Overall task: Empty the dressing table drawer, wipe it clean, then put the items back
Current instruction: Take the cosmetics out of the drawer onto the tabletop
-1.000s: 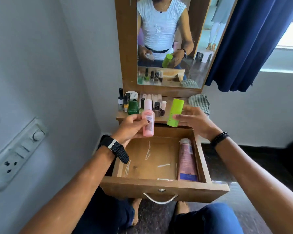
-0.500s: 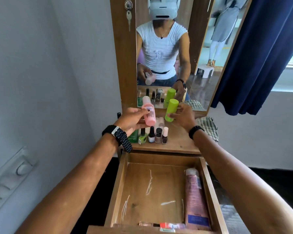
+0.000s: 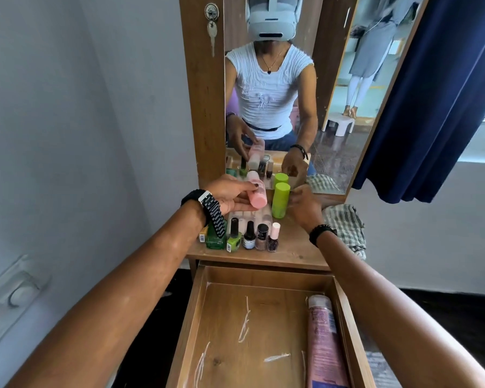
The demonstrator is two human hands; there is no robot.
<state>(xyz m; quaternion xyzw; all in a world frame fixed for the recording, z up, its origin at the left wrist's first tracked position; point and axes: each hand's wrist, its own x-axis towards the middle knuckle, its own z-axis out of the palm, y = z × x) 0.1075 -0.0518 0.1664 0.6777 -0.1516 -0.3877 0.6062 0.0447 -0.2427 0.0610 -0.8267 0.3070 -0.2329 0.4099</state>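
The open drawer (image 3: 266, 331) is nearest, pulled out from under the table (image 3: 291, 249). Its wooden floor is streaked with white marks, and a purple tube (image 3: 324, 343) lies along its right wall. Just beyond the drawer, on the table's front edge, small nail polish bottles (image 3: 249, 236) stand upright in a row. To the right of them a checked cloth (image 3: 345, 228) lies bunched on the table. Past the row, the left hand (image 3: 230, 196) holds a pink bottle (image 3: 256, 191), tilted, fingers curled round it, above the table. Just right of it a green bottle (image 3: 280, 200) stands upright on the table. The right hand (image 3: 305, 205) is close beside the green bottle, fingers loosely bent; whether they touch it I cannot tell. Behind everything, the mirror (image 3: 333, 93) rises from the table's back edge, and a blue curtain (image 3: 431, 93) hangs to its right.
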